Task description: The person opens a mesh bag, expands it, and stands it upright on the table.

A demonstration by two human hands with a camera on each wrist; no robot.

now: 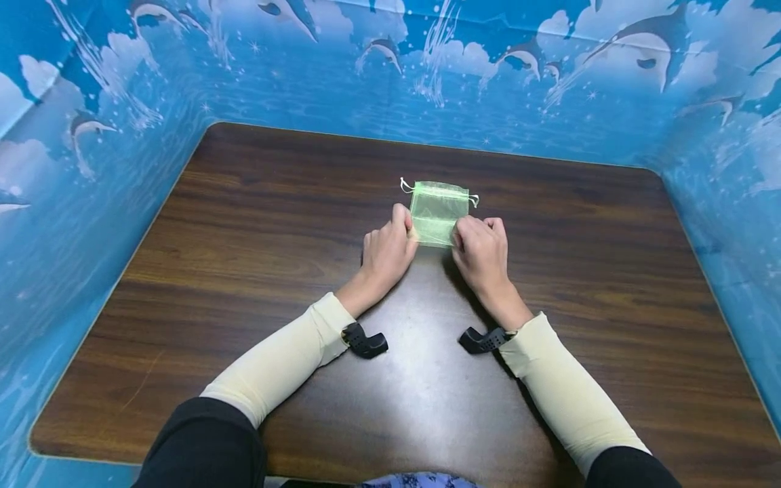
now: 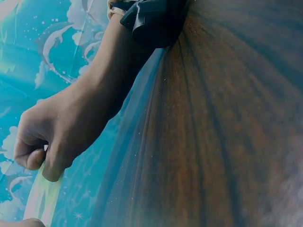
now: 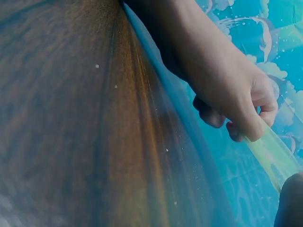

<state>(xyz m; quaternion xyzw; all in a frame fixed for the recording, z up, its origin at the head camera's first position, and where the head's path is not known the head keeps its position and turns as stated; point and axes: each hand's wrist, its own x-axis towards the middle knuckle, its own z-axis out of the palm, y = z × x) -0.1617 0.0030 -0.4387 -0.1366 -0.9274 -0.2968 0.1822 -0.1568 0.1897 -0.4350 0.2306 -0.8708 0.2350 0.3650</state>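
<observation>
A small sheer green drawstring pouch (image 1: 438, 211) is stretched between both hands above the dark table, with its white cord loops sticking out at the two upper corners. My left hand (image 1: 390, 245) pinches its lower left side between thumb and curled fingers. On the opposite side, my right hand (image 1: 482, 249) pinches the lower right edge. The left wrist view shows the left hand (image 2: 59, 130) gripping the pale green fabric (image 2: 42, 198). In the right wrist view, thumb and fingers of the right hand (image 3: 232, 90) hold the fabric (image 3: 272, 153). No contents show through the mesh.
A brown wood-grain table (image 1: 274, 224) with rounded corners lies beneath the arms. Blue dolphin-print cloth (image 1: 305, 88) surrounds its back and sides. Black wrist devices (image 1: 365, 341) sit over the cream sleeves (image 1: 283, 362). A patterned blue-purple item (image 1: 421, 480) shows at the near edge.
</observation>
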